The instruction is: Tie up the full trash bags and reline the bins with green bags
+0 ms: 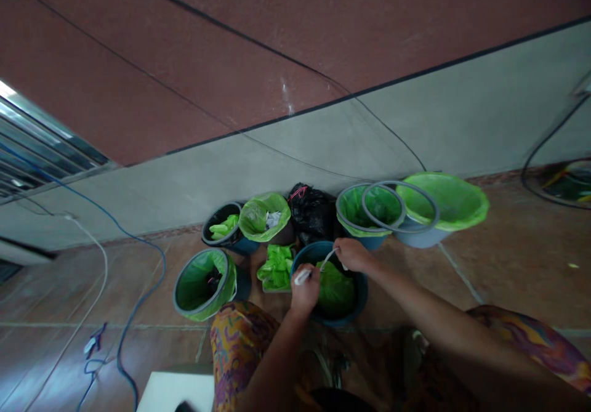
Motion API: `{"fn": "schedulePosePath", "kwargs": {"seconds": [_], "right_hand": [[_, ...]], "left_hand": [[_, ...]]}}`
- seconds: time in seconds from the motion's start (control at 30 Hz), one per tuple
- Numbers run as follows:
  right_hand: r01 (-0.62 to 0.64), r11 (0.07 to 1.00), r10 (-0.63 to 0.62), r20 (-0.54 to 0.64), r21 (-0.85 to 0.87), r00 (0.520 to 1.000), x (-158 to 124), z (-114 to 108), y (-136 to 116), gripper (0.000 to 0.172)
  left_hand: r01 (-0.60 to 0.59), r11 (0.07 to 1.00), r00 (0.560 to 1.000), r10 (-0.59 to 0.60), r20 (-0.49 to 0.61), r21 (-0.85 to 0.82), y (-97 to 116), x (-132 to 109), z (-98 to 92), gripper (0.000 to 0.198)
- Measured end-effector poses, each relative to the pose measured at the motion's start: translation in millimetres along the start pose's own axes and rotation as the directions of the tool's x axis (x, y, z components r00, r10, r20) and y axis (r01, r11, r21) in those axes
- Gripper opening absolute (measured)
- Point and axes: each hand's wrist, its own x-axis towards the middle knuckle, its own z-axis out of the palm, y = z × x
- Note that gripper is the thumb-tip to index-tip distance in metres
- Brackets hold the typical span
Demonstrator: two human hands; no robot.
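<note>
- The left hand (305, 290) had its fingers clenched around one end of a pale ring (318, 264).
- The right hand (351, 254) pinched the ring's other end.
- Both hovered over a blue bin (357, 301) on the floor, holding a green bag (336, 289).

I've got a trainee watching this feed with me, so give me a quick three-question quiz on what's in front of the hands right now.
1. True or false: both hands grip the grey ring over the blue bin.
2. What colour are the liners in the bins along the wall?
3. Which lies between the lined bins at the wall? A) a black bag B) a red bucket C) a white box

Key
1. True: the left hand and right hand each hold the grey ring above the blue bin, which holds a green liner.
2. Green, as in the large bin.
3. A, the black bag.
</note>
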Motion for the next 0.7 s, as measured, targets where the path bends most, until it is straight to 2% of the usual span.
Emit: {"fn": "schedulePosePath", "kwargs": {"seconds": [0.07, 0.1, 0.2, 0.27, 0.33, 0.43, 0.53, 0.6, 0.7], "right_hand": [[0.026, 0.999, -0.028, 0.057, 0.02, 0.998, 0.9, -3.5, 1.7, 0.029], [0.028, 0.999, -0.03, 0.079, 0.025, 0.996, 0.7, -5.0, 2.5, 0.03], [0.039, 0.999, -0.042, 0.144, 0.022, 0.989, -1.5, -7.4, 5.0, 0.031], [0.047, 0.999, -0.05, 0.177, 0.019, 0.983, -3.9, -6.9, 6.6, 0.03], [0.042, 0.999, -0.044, 0.185, 0.017, 0.982, -6.1, -5.6, 7.5, 0.028], [0.016, 0.994, -0.041, 0.232, 0.11, 0.972, -8.4, -6.1, 7.2, 0.023], [-0.009, 0.949, -0.106, 0.345, 0.316, 0.933, -10.1, -11.0, 5.0, 0.024], [-0.01, 0.874, -0.203, 0.385, 0.485, 0.9, -11.6, -15.2, 2.2, 0.024], [-0.02, 0.708, -0.315, 0.341, 0.706, 0.886, -13.9, -20.2, -4.4, 0.026]], "left_hand": [[0.123, 0.97, 0.992, -0.123, 0.015, -0.211, 2.1, 4.9, 0.8, 0.02], [0.195, 0.923, 0.981, -0.189, 0.049, -0.331, 3.2, 7.0, 1.1, 0.02], [0.388, 0.661, 0.918, -0.336, 0.21, -0.642, 5.9, 10.6, 0.9, 0.03], [0.472, 0.485, 0.873, -0.375, 0.313, -0.736, 7.0, 10.9, -0.5, 0.039], [0.52, 0.404, 0.842, -0.392, 0.371, -0.753, 7.6, 10.3, -2.0, 0.045], [0.513, 0.448, 0.849, -0.389, 0.356, -0.732, 7.4, 9.1, -3.0, 0.044], [0.452, 0.596, 0.892, -0.309, 0.329, -0.664, 6.2, 8.9, -1.1, 0.038], [0.382, 0.716, 0.918, -0.222, 0.327, -0.585, 5.2, 9.3, 2.1, 0.035], [0.25, 0.859, 0.945, -0.115, 0.307, -0.447, 3.9, 9.9, 8.9, 0.025]]}}
